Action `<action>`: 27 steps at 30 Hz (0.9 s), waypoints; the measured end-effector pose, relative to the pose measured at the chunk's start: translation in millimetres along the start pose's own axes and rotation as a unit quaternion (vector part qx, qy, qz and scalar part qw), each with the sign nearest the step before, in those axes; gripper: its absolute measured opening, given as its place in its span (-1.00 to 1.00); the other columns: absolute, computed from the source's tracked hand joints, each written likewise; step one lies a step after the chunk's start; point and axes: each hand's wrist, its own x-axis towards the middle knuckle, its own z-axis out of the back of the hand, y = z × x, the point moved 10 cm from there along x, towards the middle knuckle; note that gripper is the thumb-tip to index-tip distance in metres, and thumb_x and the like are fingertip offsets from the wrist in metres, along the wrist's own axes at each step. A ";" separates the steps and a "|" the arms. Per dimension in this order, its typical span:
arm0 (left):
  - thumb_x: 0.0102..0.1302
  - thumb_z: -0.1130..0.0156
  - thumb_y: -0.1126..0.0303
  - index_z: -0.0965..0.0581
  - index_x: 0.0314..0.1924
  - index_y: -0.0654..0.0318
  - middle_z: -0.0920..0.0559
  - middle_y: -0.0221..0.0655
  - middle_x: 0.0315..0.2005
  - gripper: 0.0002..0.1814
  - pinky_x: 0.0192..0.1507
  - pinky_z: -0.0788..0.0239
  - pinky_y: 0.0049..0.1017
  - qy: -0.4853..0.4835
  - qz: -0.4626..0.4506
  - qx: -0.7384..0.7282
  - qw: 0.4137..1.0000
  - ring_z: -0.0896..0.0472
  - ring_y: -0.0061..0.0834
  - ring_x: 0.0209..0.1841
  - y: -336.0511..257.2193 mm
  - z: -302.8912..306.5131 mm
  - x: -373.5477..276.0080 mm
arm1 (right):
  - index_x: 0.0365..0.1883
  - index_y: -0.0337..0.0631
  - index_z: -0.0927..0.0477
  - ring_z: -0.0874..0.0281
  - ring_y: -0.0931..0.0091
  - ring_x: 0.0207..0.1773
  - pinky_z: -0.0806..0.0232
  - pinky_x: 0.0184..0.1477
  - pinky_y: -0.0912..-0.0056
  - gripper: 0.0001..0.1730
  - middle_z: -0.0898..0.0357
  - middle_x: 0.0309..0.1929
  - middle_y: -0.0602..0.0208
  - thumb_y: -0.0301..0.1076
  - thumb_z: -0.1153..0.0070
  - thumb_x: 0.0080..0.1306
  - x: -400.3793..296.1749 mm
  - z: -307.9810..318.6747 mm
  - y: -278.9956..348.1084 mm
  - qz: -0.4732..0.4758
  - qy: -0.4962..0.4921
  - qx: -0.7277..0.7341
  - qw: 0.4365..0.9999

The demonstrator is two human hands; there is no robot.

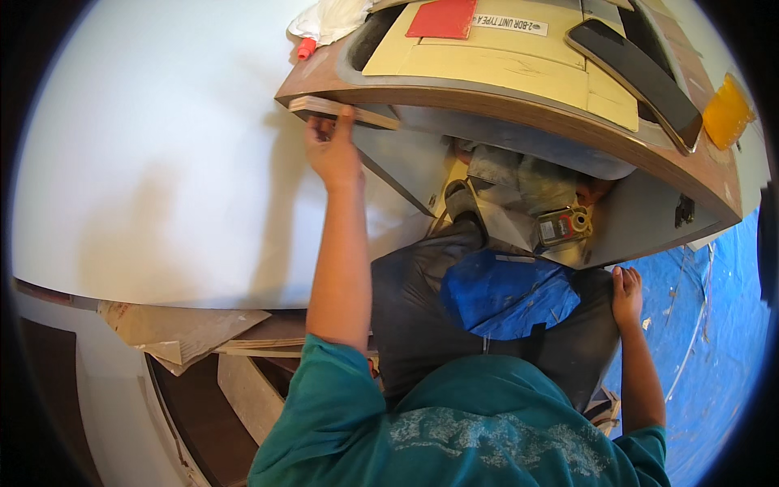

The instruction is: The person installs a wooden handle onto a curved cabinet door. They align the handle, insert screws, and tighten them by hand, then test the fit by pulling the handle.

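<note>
My left hand [335, 152] grips a short plywood strip [374, 117] from below. The strip lies along the left end of the cabinet's wooden front edge [517, 109], just under the countertop; whether they touch I cannot tell. My right hand [627, 298] rests on my right knee and holds nothing. Between my legs the open cabinet shows the grey underside of a basin [517, 140]. Below it are a clear plastic bag [544, 182] and a dusty yellow-green device [563, 227].
Yellow boards [475, 67] cover the basin opening, bearing a red card [441, 18] and a smartphone [639, 85]. A yellow container [728, 112] stands right, a white bag [331, 21] left. A dark hinge [684, 210] is inside. Blue tarp [718, 310] covers the floor; plywood offcuts [182, 329] lie left.
</note>
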 end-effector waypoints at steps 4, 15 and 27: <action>0.37 -0.43 0.29 -0.30 0.36 0.37 -0.55 -0.28 0.04 -0.30 0.18 -0.42 -0.36 0.029 0.016 0.032 0.999 -0.54 -0.42 0.10 -15.4 9.9 -1.5 | -0.09 -0.28 -0.67 -0.35 -0.04 0.35 -0.18 0.41 0.02 -0.50 -0.64 -0.04 0.08 0.00 0.10 0.60 -0.5 1.9 -10.9 0.002 -0.003 -0.001 1.000; 0.42 -0.34 0.00 0.13 0.54 0.05 -0.22 -0.11 0.41 -0.01 0.32 -0.36 0.05 0.073 0.022 -0.108 0.991 -0.44 0.13 0.30 -65.5 -20.5 -49.1 | -0.19 -0.29 -0.65 -0.38 0.00 0.34 -0.21 0.38 0.06 -0.51 -0.61 -0.14 0.10 -0.01 0.07 0.59 -2.6 7.7 -6.4 -0.013 -0.022 0.038 0.999; 0.35 -0.46 0.28 -0.07 0.41 0.12 -0.42 -0.21 0.21 -0.16 0.23 -0.49 -0.12 0.110 -0.038 -0.100 0.988 -0.52 -0.25 0.19 -77.5 -95.0 -136.9 | -0.22 -0.28 -0.66 -0.39 -0.05 0.28 -0.22 0.36 0.02 -0.51 -0.61 -0.16 0.05 -0.02 0.09 0.60 -0.4 6.7 0.5 -0.006 -0.015 0.008 1.000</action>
